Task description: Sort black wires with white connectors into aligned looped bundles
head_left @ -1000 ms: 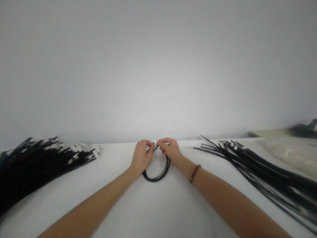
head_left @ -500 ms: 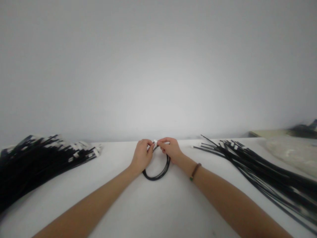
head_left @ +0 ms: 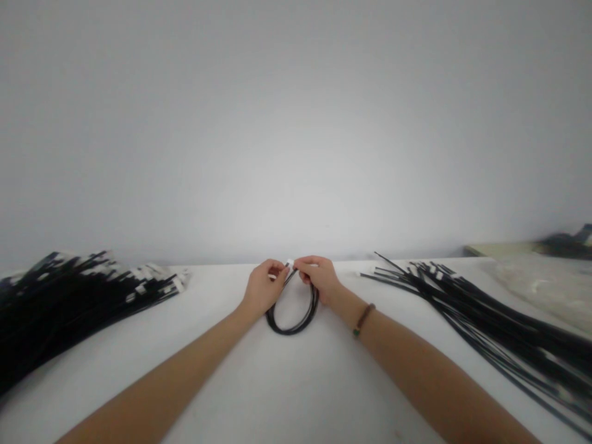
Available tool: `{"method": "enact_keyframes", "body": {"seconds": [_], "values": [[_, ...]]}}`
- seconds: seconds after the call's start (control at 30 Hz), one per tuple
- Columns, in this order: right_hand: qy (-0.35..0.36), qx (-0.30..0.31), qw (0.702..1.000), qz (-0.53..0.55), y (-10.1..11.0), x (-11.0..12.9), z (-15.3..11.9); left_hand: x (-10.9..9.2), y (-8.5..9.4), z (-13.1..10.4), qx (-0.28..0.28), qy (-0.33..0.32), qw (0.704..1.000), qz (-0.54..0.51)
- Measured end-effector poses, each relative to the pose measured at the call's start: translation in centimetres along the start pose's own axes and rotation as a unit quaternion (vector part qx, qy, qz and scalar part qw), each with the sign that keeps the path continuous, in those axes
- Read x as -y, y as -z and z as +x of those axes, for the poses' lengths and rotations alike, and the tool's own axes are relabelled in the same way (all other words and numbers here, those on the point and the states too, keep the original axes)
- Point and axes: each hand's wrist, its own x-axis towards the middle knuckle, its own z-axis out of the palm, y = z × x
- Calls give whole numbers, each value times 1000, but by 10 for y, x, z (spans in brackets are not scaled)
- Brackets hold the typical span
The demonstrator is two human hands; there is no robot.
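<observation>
A black cable bends into a loop over the white table, between my two hands. At the top of the loop is a small white connector, pinched at its edges by both hands. My left hand closes thumb and forefinger on the cable end from the left. From the right, my right hand pinches the other side at the connector, its remaining fingers curled around the loop's right strands. Fingertips partly hide the connector, and its fine detail is too small to tell.
On the left lies a thick pile of black cables with white ends. Another spread of black cables is on the right, beside a clear plastic bag. A plain wall rises behind the white table.
My left hand has shifted slightly left, and more of the loop's left side shows. My right hand stays almost in place, with both hands still pinching at the connector.
</observation>
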Motion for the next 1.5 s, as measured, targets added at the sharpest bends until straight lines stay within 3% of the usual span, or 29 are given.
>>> {"method": "enact_keyframes", "body": {"seconds": [0.13, 0.23, 0.33, 0.4, 0.43, 0.47, 0.53, 0.57, 0.63, 0.67, 0.7, 0.73, 0.77, 0.83, 0.87, 0.93, 1.1, 1.5], "values": [[19, 46, 999, -13, 3, -1, 1, 1, 6, 4, 63, 127, 964, -223], [70, 9, 995, -75, 6, -1, 3, 2, 9, 8, 93, 161, 939, -288], [140, -68, 982, -108, 15, 1, 9, 3, 11, 12, 74, 187, 914, -353], [124, -88, 984, -92, 26, 6, 14, 3, 15, 15, 72, 215, 885, -405], [89, -64, 991, -81, 31, 8, 16, 4, 17, 16, 71, 235, 870, -428], [40, -13, 997, -69, 36, 12, 17, 4, 19, 18, 66, 254, 856, -446], [-69, 157, 984, -47, 43, 19, 16, 3, 23, 20, 44, 292, 831, -471], [-121, 256, 958, -38, 45, 23, 13, 3, 25, 21, 35, 311, 821, -477], [-212, 436, 874, -39, 43, 28, 5, 1, 27, 21, 23, 339, 811, -477], [-242, 496, 833, -47, 39, 28, 1, 1, 27, 21, 20, 347, 813, -467], [-256, 524, 810, -53, 35, 27, -2, 0, 26, 20, 25, 349, 820, -454], [-255, 521, 813, -53, 30, 25, -4, 0, 25, 19, 37, 341, 830, -440], [-236, 486, 840, -40, 25, 21, -5, -1, 24, 18, 54, 324, 841, -429], [-169, 356, 919, 18, 16, 11, -5, 0, 21, 15, 88, 276, 863, -414], [-138, 297, 944, 44, 12, 6, -4, 0, 19, 14, 98, 252, 872, -409], [-97, 228, 966, 71, 6, -2, -2, 1, 15, 11, 97, 216, 889, -393], [-45, 175, 980, 82, 0, -6, -2, 0, 9, 7, 85, 204, 904, -366], [-2, 159, 985, 73, -2, -4, -4, -3, 9, 7, 123, 189, 903, -366]]}}
